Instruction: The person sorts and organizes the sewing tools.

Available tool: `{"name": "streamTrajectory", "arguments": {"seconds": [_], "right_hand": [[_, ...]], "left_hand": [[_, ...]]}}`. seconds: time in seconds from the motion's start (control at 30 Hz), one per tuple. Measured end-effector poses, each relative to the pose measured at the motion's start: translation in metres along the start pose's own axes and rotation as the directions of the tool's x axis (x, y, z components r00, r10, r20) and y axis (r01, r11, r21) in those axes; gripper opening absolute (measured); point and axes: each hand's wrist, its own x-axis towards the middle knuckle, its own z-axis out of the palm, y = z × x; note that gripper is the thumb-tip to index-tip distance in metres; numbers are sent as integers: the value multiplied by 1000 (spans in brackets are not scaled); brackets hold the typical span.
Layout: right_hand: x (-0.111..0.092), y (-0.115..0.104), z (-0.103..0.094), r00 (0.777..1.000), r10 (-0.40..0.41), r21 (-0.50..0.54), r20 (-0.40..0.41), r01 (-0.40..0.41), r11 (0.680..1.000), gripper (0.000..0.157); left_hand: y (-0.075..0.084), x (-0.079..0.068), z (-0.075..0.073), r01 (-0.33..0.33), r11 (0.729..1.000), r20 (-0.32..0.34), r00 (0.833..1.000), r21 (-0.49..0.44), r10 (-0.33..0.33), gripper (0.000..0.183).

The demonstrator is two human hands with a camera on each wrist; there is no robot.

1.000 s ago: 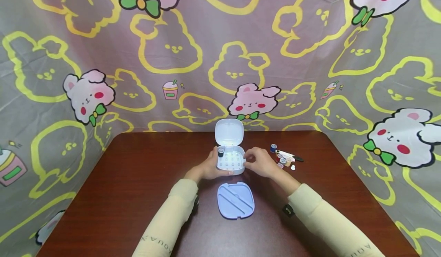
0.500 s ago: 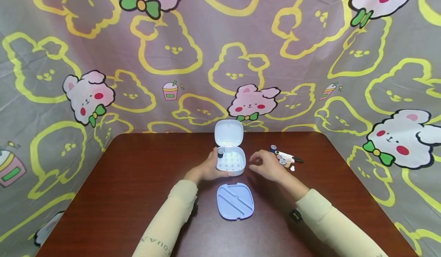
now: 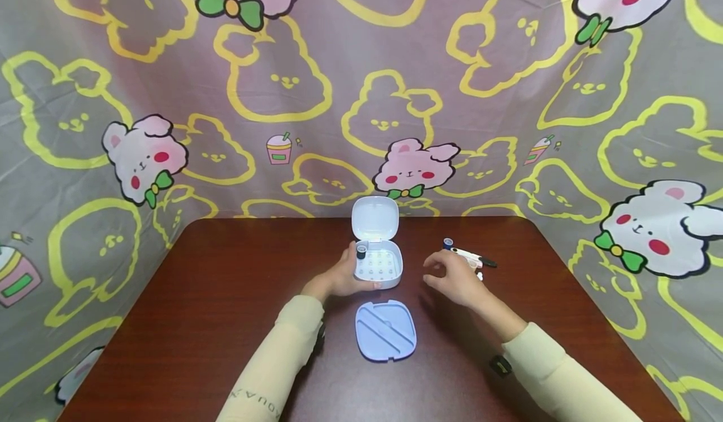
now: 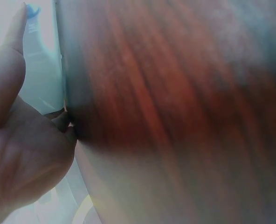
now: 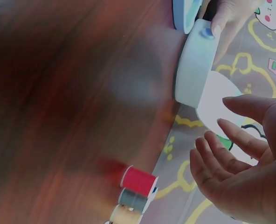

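An open light-blue box (image 3: 390, 283) stands near the table's middle, its lid (image 3: 375, 216) raised at the back. Its floor carries rows of small pegs, and a dark thread spool (image 3: 361, 252) stands in the back left corner. My left hand (image 3: 339, 275) grips the box by its left side, thumb along the front. My right hand (image 3: 460, 277) hovers to the right of the box with fingers apart and nothing between them. Below it, in the right wrist view, are a red thread spool (image 5: 139, 180), a grey-green spool (image 5: 133, 199) and a beige spool (image 5: 125, 214).
A flat blue tray (image 3: 386, 331) with diagonal grooves lies in front of the box. Beyond the right hand are a blue spool (image 3: 447, 243) and a slim white-and-black tool (image 3: 480, 259). A patterned cloth (image 3: 316, 64) hangs behind the table.
My right hand has left the box's right edge and moved right, and it now covers most of the spools in the head view. The left hand keeps its grip on the box.
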Motion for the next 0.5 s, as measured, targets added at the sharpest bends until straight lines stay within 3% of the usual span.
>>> {"name": "streamTrajectory", "arguments": {"seconds": [0.5], "right_hand": [[-19,13,-12,995,65,-32,-78,-68,997,27]], "left_hand": [[1,0,0,9,1000,0,1000,15,-9,131]]}}
